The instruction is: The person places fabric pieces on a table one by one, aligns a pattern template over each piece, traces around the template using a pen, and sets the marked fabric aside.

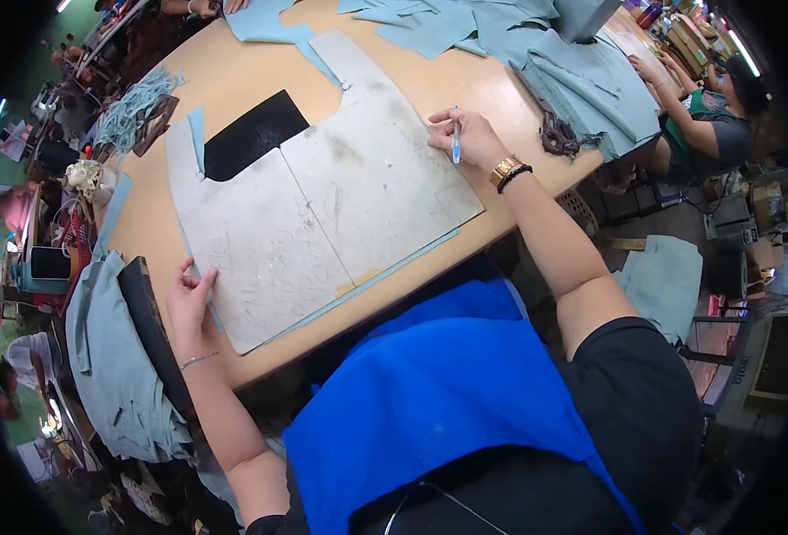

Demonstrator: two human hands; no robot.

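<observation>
A large grey-white pattern board [322, 201] with handwriting lies flat on light blue-green material [358, 297], whose edge shows along the board's near side. My left hand [190, 294] is at the board's left edge, thumb and fingers apart at the rim. At the board's upper right edge, my right hand [470, 138] holds a pen [456, 143], its blue end pointing down, with the fingertips by the edge. A black rectangular piece [253, 134] lies in the board's cut-out.
Dark-handled scissors [556, 134] rest on the table [492, 89] at right, beside piled blue-green pieces [581, 85]. Another pair [155, 125] lies by thin scraps [140, 102] at left. Folded material [126, 366] hangs at lower left. A co-worker [706, 125] is at far right.
</observation>
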